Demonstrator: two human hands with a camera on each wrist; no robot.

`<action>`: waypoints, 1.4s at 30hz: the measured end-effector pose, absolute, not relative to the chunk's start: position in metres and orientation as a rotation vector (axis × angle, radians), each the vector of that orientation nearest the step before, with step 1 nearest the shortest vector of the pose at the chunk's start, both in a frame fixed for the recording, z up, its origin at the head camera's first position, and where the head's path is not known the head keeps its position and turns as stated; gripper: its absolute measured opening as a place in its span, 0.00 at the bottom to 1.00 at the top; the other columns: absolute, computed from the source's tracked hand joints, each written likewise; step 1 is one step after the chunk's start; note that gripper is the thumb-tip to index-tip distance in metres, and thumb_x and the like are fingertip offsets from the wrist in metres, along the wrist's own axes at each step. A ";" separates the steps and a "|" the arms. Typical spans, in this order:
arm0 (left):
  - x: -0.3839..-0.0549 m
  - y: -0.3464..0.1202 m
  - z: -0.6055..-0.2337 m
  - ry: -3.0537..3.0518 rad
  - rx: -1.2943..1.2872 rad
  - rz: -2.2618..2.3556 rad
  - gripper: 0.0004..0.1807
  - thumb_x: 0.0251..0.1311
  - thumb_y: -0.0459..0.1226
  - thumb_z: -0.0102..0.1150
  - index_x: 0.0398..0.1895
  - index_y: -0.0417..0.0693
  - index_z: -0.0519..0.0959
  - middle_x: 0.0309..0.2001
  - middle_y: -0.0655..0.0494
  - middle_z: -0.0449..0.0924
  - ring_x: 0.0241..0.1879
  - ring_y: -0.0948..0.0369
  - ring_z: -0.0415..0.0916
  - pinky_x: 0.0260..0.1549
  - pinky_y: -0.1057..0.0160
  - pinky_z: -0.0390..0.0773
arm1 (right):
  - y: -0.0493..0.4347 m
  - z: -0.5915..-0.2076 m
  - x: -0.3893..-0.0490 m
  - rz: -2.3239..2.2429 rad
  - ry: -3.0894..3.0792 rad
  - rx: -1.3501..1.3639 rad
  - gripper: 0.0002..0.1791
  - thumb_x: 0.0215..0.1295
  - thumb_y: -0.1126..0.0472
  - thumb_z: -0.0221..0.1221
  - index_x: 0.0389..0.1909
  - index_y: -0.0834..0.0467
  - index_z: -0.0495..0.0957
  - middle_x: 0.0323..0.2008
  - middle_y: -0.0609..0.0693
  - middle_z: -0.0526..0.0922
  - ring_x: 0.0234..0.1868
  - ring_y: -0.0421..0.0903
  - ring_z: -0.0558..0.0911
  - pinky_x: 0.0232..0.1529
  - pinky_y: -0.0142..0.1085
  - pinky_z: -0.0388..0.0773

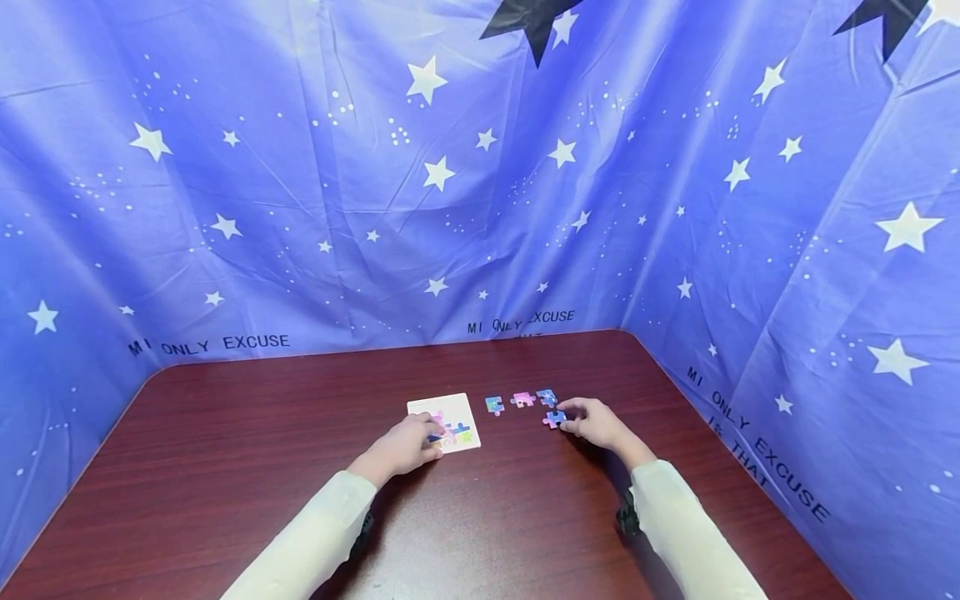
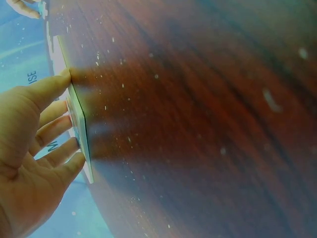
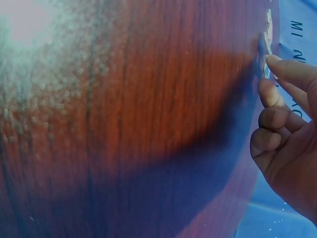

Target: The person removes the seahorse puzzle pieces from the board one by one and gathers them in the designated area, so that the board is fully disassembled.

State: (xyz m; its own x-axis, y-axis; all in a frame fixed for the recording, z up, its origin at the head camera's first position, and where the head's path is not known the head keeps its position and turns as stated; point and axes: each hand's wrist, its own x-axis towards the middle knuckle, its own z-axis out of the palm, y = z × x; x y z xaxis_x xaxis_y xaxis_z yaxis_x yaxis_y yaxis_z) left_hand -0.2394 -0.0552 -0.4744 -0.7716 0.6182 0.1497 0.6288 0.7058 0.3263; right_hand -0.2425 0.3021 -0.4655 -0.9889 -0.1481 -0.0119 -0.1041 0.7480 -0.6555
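A square white puzzle board [image 1: 461,406] lies flat on the table, with several pink, blue and green pieces [image 1: 464,436] set in its lower part. My left hand [image 1: 405,443] rests on the board's left side, partly hiding those pieces. In the left wrist view, the thumb and fingers of this left hand [image 2: 39,129] touch the board's edge [image 2: 81,119] and top. To the right, my right hand [image 1: 596,423] pinches a blue and pink puzzle piece [image 1: 553,419] at its right side, thumb and forefinger close over the table. Its other fingers [image 3: 267,140] are curled in the right wrist view.
Three loose pieces lie in a row between board and right hand: a blue-green piece [image 1: 492,406], a pink piece [image 1: 522,400] and a blue piece [image 1: 547,397]. The dark red wooden table [image 1: 262,450] meets a blue star-patterned curtain [image 1: 360,167] at the back and sides.
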 end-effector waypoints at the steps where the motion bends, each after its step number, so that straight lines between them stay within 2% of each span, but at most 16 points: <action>1: -0.240 -0.055 -0.474 -2.872 -1.053 -0.565 0.16 0.54 0.39 0.64 0.45 0.41 0.81 0.46 0.48 0.77 0.47 0.53 0.74 0.52 0.54 0.73 | 0.302 -0.466 -0.243 -1.072 2.878 -0.203 0.19 0.55 0.66 0.62 0.50 0.64 0.77 0.17 0.49 0.73 0.19 0.41 0.71 0.20 0.32 0.69; 13: -0.240 -0.056 -0.473 -2.864 -1.072 -0.550 0.16 0.54 0.39 0.64 0.44 0.41 0.81 0.45 0.49 0.78 0.46 0.53 0.75 0.52 0.55 0.73 | 0.300 -0.465 -0.245 -1.064 2.852 -0.173 0.19 0.58 0.68 0.59 0.52 0.65 0.76 0.18 0.50 0.73 0.20 0.43 0.71 0.23 0.34 0.70; 42: -0.241 -0.056 -0.476 -2.852 -1.066 -0.567 0.16 0.54 0.39 0.64 0.45 0.41 0.81 0.46 0.49 0.78 0.48 0.52 0.75 0.52 0.55 0.73 | 0.301 -0.468 -0.249 -1.055 2.833 -0.138 0.20 0.58 0.67 0.59 0.53 0.66 0.75 0.18 0.50 0.73 0.21 0.42 0.72 0.24 0.32 0.70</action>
